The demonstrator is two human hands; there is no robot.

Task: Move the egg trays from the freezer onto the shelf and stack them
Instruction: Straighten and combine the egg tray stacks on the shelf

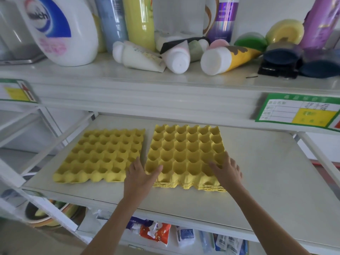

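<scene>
A stack of several yellow egg trays (185, 153) lies on the white middle shelf (266, 190), near its front. My left hand (140, 176) rests at the stack's front left corner with fingers spread, thumb on the top tray. My right hand (227, 172) lies flat on the top tray's front right corner, fingers apart. A single yellow egg tray (101, 155) lies flat to the left of the stack, a narrow gap between them. The freezer is out of view.
The upper shelf (165, 83) carries detergent bottles (60, 28), tubes (226, 58) and sponges, overhanging the back of the middle shelf. A green price label (298, 111) hangs at right. Snack packets (156, 232) lie on the shelf below. White frame bars (36, 129) stand at left.
</scene>
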